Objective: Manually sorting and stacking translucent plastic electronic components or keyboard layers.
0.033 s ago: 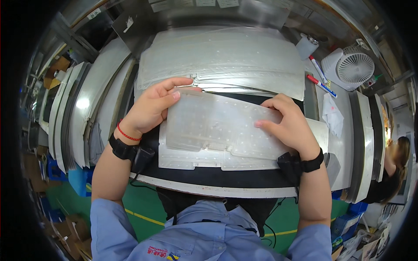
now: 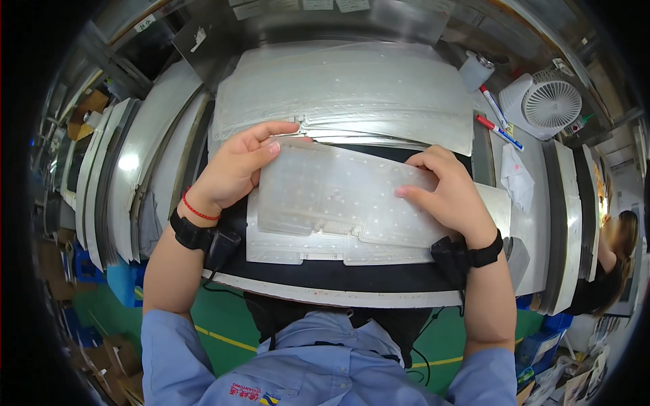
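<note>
My left hand (image 2: 238,162) grips the upper left corner of a thin translucent sheet (image 2: 332,186), its thumb on top and the index finger stretched out beyond the far edge. Closed on the right part of that sheet is my right hand (image 2: 452,193), with the thumb lying over the surface and the fingers at the far edge. Small pale dots cover the sheet, and its near edge has a comb-like notch. Beneath it, a similar sheet (image 2: 274,249) lies on the black mat (image 2: 325,274). The held sheet is slightly tilted and overlaps the lower one.
A broad pile of similar sheets (image 2: 352,81) covers the back of the bench. On the right are a white fan (image 2: 552,105), markers (image 2: 500,132), a bottle (image 2: 477,69) and a white cloth (image 2: 517,177). Stacked panels (image 2: 145,145) stand on the left. Another person (image 2: 613,264) is at far right.
</note>
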Action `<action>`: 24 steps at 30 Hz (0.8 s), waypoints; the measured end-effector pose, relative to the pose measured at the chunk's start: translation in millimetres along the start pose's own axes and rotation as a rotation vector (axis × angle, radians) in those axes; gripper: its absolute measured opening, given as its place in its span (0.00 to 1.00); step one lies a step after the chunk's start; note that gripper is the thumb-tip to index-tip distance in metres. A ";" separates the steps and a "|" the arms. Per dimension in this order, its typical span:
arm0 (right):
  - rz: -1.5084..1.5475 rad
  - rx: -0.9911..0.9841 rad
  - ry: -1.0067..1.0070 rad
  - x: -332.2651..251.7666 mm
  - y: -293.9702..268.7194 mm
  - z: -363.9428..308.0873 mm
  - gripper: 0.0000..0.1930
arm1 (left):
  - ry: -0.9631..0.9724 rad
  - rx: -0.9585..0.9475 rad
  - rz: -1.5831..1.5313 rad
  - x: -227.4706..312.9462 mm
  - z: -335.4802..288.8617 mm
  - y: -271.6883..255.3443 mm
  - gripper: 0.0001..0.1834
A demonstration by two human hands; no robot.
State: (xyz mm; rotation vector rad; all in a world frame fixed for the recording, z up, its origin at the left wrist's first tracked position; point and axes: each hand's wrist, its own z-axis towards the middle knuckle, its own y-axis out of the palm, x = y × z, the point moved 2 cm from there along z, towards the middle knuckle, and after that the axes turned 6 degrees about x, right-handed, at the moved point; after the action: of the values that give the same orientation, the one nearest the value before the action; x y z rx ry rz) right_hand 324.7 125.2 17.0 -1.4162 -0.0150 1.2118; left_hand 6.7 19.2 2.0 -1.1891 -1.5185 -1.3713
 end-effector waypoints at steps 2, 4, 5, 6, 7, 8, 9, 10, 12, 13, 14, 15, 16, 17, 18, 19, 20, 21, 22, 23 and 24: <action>0.001 0.003 0.005 0.5 1.1 0.7 0.20 | -0.021 0.048 0.023 -2.5 1.0 -1.7 0.21; 0.014 0.011 0.017 0.2 0.4 0.6 0.20 | -0.033 0.096 0.057 -3.7 1.5 -1.8 0.19; 0.015 0.021 0.007 0.5 0.6 0.3 0.19 | -0.034 0.120 0.081 -3.9 1.8 -1.4 0.19; 0.016 0.029 -0.005 0.8 1.3 0.3 0.19 | -0.035 0.145 0.104 -4.2 1.6 -1.5 0.18; 0.017 0.037 -0.017 1.2 1.6 0.2 0.19 | -0.029 0.148 0.107 -4.6 1.5 -1.4 0.18; 0.015 0.040 -0.017 1.9 1.7 0.1 0.18 | -0.024 0.150 0.109 -5.1 1.3 -1.5 0.17; 0.014 0.042 -0.018 2.6 2.0 0.1 0.18 | -0.018 0.154 0.111 -5.5 1.0 -2.0 0.17; 0.012 0.044 -0.019 2.9 2.3 0.1 0.18 | -0.017 0.144 0.107 -5.4 1.0 -2.3 0.18; 0.017 0.056 -0.022 2.5 2.4 0.0 0.18 | -0.016 0.123 0.098 -4.6 1.3 -3.1 0.19; 0.020 0.061 -0.024 2.3 2.3 0.1 0.18 | -0.028 0.104 0.065 -2.3 0.2 -2.0 0.20; 0.018 0.064 -0.022 2.1 2.3 0.2 0.18 | -0.040 0.085 0.031 1.8 -1.8 -0.2 0.21; 0.017 0.068 -0.022 1.9 1.9 0.0 0.18 | -0.050 0.066 -0.001 4.3 -3.1 1.1 0.22; 0.016 0.072 -0.022 1.9 1.5 -0.1 0.18 | -0.047 0.035 0.016 4.9 -3.9 0.2 0.23; 0.016 0.076 -0.028 1.8 1.2 -0.3 0.18 | -0.044 0.003 0.033 5.4 -4.9 -1.6 0.24; 0.017 0.080 -0.035 1.2 0.8 -0.2 0.18 | -0.040 -0.028 0.051 6.2 -5.7 -2.1 0.25; 0.017 0.084 -0.042 0.5 0.4 -0.1 0.18 | -0.042 -0.003 0.053 4.9 -4.7 -2.2 0.26; 0.015 0.087 -0.034 -0.1 -0.1 0.0 0.18 | -0.045 0.023 0.054 2.2 -2.9 -2.2 0.27; 0.014 0.088 -0.027 -0.7 -0.3 0.1 0.19 | -0.047 0.049 0.056 0.6 -2.0 -2.5 0.27; 0.013 0.090 -0.019 -0.9 -0.4 0.1 0.19 | -0.057 0.056 0.063 0.5 -1.9 -2.6 0.27; 0.012 0.093 -0.016 -0.9 -0.3 0.0 0.19 | -0.067 0.063 0.070 0.5 -1.7 -3.0 0.27; 0.011 0.096 -0.012 -0.7 -0.4 -0.3 0.19 | -0.078 0.069 0.077 0.5 -0.9 -3.5 0.27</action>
State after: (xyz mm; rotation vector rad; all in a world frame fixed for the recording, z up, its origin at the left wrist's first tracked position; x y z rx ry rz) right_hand 324.8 124.6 17.7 -1.3266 0.0417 1.2145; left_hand 3.2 18.4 1.6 -1.2576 -1.5445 -1.2254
